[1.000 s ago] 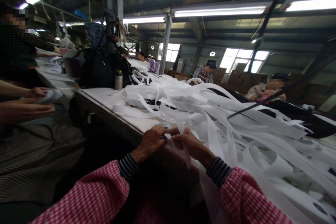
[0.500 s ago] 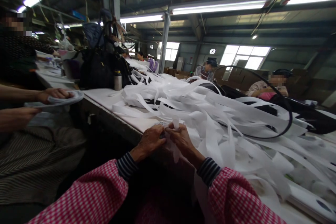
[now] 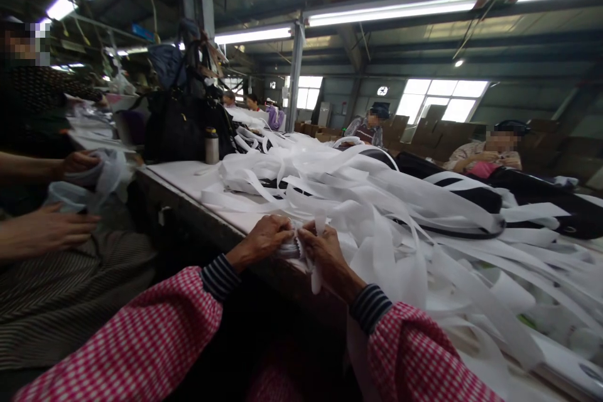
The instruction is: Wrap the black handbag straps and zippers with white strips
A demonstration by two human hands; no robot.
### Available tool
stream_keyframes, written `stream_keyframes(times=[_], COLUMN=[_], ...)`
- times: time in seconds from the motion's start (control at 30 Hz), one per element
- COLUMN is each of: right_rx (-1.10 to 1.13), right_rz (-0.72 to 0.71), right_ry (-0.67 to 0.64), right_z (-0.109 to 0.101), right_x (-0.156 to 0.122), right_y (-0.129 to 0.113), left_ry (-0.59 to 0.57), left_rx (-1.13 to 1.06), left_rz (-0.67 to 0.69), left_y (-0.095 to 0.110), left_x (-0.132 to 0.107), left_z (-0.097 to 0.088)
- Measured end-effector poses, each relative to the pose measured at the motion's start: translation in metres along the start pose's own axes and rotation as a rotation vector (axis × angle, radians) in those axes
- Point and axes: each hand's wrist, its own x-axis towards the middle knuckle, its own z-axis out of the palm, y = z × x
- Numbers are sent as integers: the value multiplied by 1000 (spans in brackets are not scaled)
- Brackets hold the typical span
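L hand (image 3: 267,236) & R hand (image 3: 325,251) meet at the nr edge of the worktable (image 3: 181,177), each w/ a pink-and-white checked sleeve & dark striped cuff. Btwn them, at the tbl edge, sits a small pale coil (image 3: 293,249), partly hidden by fingers, w/ a zigzag-looking edge facing R. L fingers pinch the coil from its L side; R thumb & fingers grip a white strip (image 3: 316,281), one end poking up above the knuckles, the other hanging below, over the edge. Just beyond & to the R, a big tangled heap of white strips (image 3: 301,169) covers much of the tbl, dark fabric (image 3: 558,212) showing under & past it. Farther L on the tbl: a bottle (image 3: 211,149) next to a black bag (image 3: 168,129). At far L, a co-worker's two hands (image 3: 51,233) hold loops of pale band (image 3: 110,176), well apart from the coil. Two more workers (image 3: 464,157) sit across the tbl, approx. R of centre, cardboard boxes (image 3: 436,130) behind.
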Motion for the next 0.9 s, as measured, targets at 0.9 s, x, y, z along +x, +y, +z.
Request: stream_keyframes(times=[0.9], right_rx=[-200], right_rz=[28], right_ry=[-13], right_z=[-1], right_x=[17], right_y=[0], left_ry=[182], left_rx=[-452], left_rz=[-179], left_y=[-1], left_x=[-4], left_z=[17])
